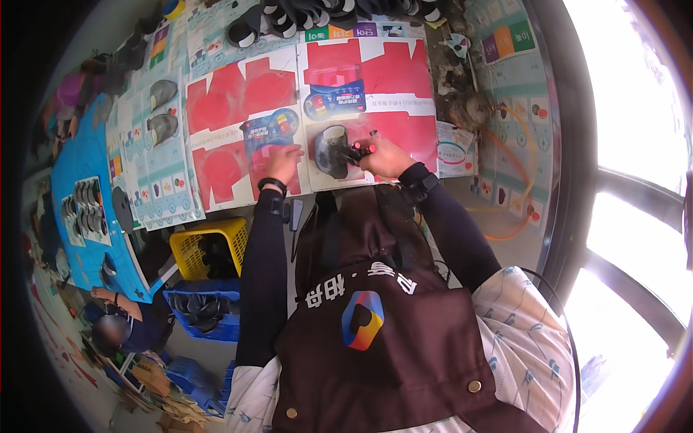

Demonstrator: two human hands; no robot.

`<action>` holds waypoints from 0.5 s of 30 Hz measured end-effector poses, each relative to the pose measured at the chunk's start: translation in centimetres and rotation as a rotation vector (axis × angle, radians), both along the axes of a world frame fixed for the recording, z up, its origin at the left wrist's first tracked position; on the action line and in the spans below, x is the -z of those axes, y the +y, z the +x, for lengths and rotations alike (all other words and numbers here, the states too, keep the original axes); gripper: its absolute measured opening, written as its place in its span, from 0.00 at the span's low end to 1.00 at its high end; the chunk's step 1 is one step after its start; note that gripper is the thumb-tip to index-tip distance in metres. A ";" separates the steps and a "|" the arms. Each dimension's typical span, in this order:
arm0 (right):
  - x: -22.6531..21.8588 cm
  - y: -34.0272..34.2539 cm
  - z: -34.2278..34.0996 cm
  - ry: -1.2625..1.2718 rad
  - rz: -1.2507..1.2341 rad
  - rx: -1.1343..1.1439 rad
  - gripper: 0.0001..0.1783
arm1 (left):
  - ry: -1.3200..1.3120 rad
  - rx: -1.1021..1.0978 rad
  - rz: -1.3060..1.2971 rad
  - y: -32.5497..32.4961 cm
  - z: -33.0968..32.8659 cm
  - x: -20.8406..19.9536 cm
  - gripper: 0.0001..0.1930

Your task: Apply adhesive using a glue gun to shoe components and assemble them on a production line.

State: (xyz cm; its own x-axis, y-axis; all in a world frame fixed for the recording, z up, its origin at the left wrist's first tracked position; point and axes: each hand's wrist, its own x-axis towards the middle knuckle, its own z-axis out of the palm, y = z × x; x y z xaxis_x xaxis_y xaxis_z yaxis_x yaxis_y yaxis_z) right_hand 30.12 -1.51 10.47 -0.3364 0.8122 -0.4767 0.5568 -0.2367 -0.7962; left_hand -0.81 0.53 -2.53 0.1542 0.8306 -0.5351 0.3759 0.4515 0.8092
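My right hand (387,159) is wrapped round a small black spray gun (354,151) with red knobs. The tool's front end is directly beside a dark, rounded, cup-like piece (330,160) with a pale patch at its top. This piece rests on the red and white printed sheets (408,130) covering the table. To the left of it, my left hand (284,164) hovers over or rests on the sheets, fingers stretched out and nothing seen in them. Whether its fingertips touch the sheet I cannot tell.
Two similar dark pieces (162,108) lie further left, and several more (281,18) line the far edge. An orange hose (530,169) curves at the right. Yellow (189,252) and blue crates (229,287) stand below left, near a blue table (85,159) and another person (137,328).
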 end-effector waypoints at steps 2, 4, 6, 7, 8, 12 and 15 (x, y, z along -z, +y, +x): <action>-0.4 -0.6 0.4 0.012 -0.045 -0.025 0.18 | 0.099 0.101 -0.009 0.7 1.4 0.5 0.16; -0.6 -1.3 0.4 -0.023 0.075 0.077 0.17 | 0.197 0.212 -0.018 0.8 2.6 0.6 0.16; -0.6 -1.5 0.9 0.049 -0.116 0.222 0.17 | 0.034 0.160 -0.071 1.1 3.7 0.2 0.16; -0.6 -1.5 0.9 0.050 -0.116 0.217 0.17 | 0.034 0.155 -0.071 1.0 3.6 0.5 0.16; -0.6 -1.4 0.9 0.048 -0.102 0.133 0.17 | 0.026 0.146 -0.069 0.8 3.5 0.7 0.16; -0.3 -2.2 0.2 0.035 0.037 0.247 0.17 | -0.136 0.072 -0.087 0.1 3.8 1.0 0.14; 0.8 -2.1 1.8 0.144 -0.223 0.198 0.18 | -0.022 0.142 -0.088 0.9 6.8 -0.9 0.14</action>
State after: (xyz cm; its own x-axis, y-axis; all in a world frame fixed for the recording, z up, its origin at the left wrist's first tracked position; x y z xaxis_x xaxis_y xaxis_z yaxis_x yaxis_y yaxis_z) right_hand 31.97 -3.62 9.65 -0.2589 0.7493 -0.6095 0.3683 -0.5068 -0.7794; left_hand 5.97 1.41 -1.60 0.2791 0.7494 -0.6003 0.4241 0.4647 0.7773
